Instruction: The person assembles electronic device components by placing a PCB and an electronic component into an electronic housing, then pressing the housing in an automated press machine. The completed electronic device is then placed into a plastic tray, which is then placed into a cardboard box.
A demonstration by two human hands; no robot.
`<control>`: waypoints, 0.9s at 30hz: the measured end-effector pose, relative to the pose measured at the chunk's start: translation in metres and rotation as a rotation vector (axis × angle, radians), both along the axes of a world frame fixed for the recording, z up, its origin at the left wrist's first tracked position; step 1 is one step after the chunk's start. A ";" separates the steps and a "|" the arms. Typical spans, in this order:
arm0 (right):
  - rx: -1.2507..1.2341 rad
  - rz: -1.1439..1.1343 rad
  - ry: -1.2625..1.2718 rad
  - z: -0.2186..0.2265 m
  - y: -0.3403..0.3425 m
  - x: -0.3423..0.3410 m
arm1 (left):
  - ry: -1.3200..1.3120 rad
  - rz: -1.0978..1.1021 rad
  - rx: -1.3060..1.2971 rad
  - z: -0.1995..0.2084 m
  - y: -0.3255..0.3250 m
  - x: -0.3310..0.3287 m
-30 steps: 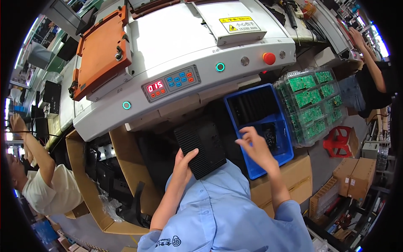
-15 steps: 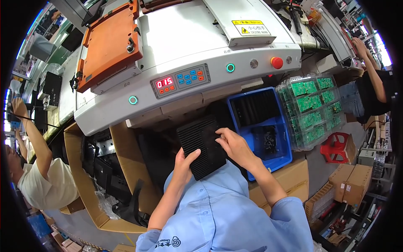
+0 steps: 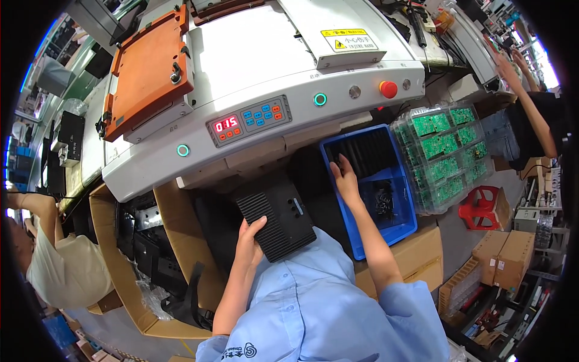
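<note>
My left hand (image 3: 248,244) is closed on the left edge of a black ribbed metal housing (image 3: 278,224), thumb on top of the fins. The housing lies tilted over my lap, its fins on the left and a flat face with a few small openings on the right. My right hand (image 3: 346,181) is raised over the left side of a blue plastic bin (image 3: 357,244), thumb and forefinger apart, and no object shows between them. Just beyond it in the bin stand several black ribbed parts (image 3: 368,151). Small black pieces (image 3: 384,202) lie in a clear bag or tray nearer me.
Ahead stands a white machine (image 3: 247,54) with an orange fixture plate (image 3: 148,84), lit buttons and a red stop knob (image 3: 388,90). Clear trays of green circuit boards (image 3: 440,145) stand right of the bin. A cardboard box (image 3: 114,259) of black parts is at left. Other people work on both sides.
My right hand has left the housing and moved right and up to the blue bin. The housing has tilted, showing more of its flat face; my left hand still holds it.
</note>
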State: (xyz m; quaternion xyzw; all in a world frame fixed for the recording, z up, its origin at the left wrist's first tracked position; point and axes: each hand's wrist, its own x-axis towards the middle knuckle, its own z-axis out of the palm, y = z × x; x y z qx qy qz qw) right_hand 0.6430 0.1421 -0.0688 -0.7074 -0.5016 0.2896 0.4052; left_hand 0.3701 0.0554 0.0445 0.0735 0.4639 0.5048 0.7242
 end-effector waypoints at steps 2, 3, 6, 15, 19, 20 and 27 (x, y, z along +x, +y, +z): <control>-0.066 0.068 -0.166 -0.041 0.001 0.013 | -0.029 -0.033 -0.018 -0.006 -0.003 -0.003; -0.063 0.068 -0.166 -0.046 0.001 0.012 | -0.029 -0.032 -0.015 -0.007 -0.004 -0.003; -0.104 0.086 -0.090 -0.047 -0.005 0.004 | -0.059 -0.014 -0.021 -0.009 -0.010 -0.006; 0.037 -0.235 -0.051 0.016 0.014 0.044 | -0.053 0.020 -0.017 -0.007 -0.010 -0.005; -0.130 -0.250 -0.124 0.004 0.034 0.113 | -0.064 0.008 -0.015 -0.011 -0.011 -0.006; -0.113 -0.266 -0.261 -0.021 0.031 0.142 | -0.078 -0.006 -0.008 -0.010 -0.010 -0.002; -0.215 -0.066 -0.774 -0.015 0.024 0.115 | -0.063 0.027 -0.021 -0.010 -0.013 -0.001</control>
